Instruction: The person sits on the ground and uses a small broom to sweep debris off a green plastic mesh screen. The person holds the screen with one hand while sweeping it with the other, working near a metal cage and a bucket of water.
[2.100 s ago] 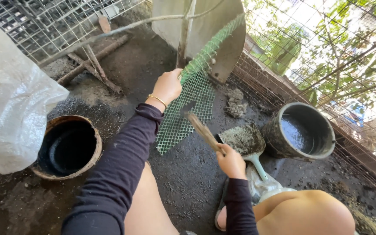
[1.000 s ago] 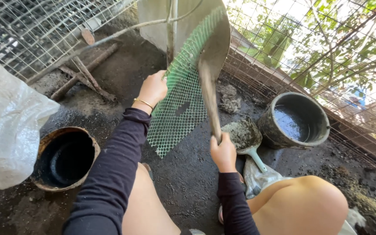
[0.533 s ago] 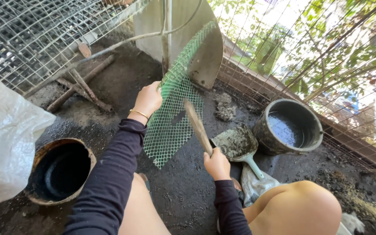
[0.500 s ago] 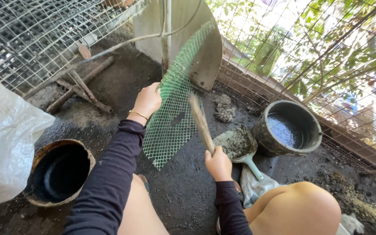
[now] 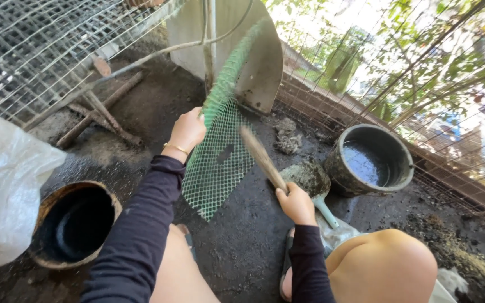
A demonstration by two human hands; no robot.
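My left hand (image 5: 187, 131) grips the edge of a green plastic mesh sheet (image 5: 219, 151) and holds it upright above the dirty floor. In my right hand (image 5: 296, 203) is a short straw hand broom (image 5: 260, 157), its bristles blurred and angled up against the mesh. Just beyond that hand, a green-handled dustpan (image 5: 310, 180) lies on the floor, heaped with grey dirt. Both arms wear dark long sleeves, and the left wrist has a thin gold bangle.
A dark bucket (image 5: 369, 161) with liquid stands at right by the wire fence (image 5: 366, 101). A rusty round pot (image 5: 76, 224) sits at left under a white plastic sack (image 5: 1, 191). A grey panel (image 5: 248, 50) and wire cage (image 5: 40, 45) stand behind. My bare knee (image 5: 388, 264) is at lower right.
The broom swung up along the mesh about a second ago and has come back down lower and to the right. My left hand keeps its hold on the mesh.
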